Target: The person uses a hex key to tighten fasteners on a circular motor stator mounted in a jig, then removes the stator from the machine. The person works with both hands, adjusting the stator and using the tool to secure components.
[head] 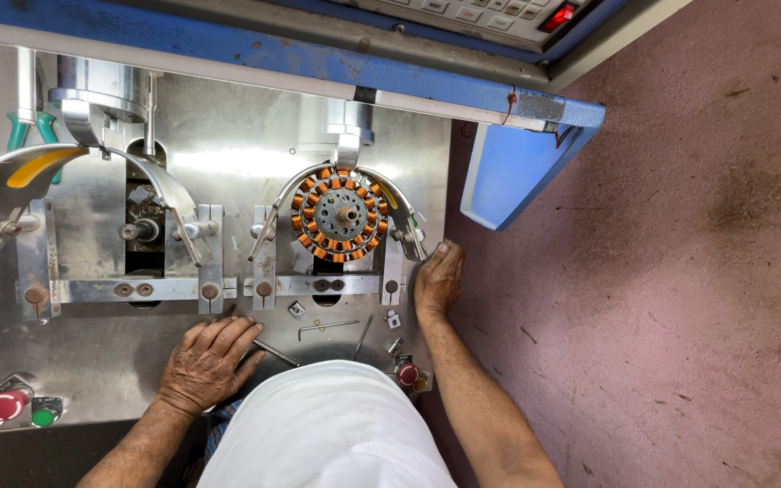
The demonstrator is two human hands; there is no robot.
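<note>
Now, step in hand: we judge this a pause at the winding station, both hands resting while the stator sits mounted on its spindle.
Stator: round, ringed with copper coils, held upright in the right-hand fixture between two curved metal guide arms.
Left hand: flat on the steel work plate, palm down, fingers loosely spread, gripping nothing; its fingertips lie just beside a thin metal rod.
Right hand: resting at the plate's right edge, fingers curled together against the foot of the right guide arm; whether it grips anything we cannot tell.
Left fixture: bare spindle, no stator on it.
Loose bits: a hex key and small fittings lie between the hands.
Buttons: red button near the right forearm; red, yellow and green ones at the lower left corner.
Next move, as we judge it: any reach toward the stator must clear the guide arms, and the loose tools are near the hands.
</note>
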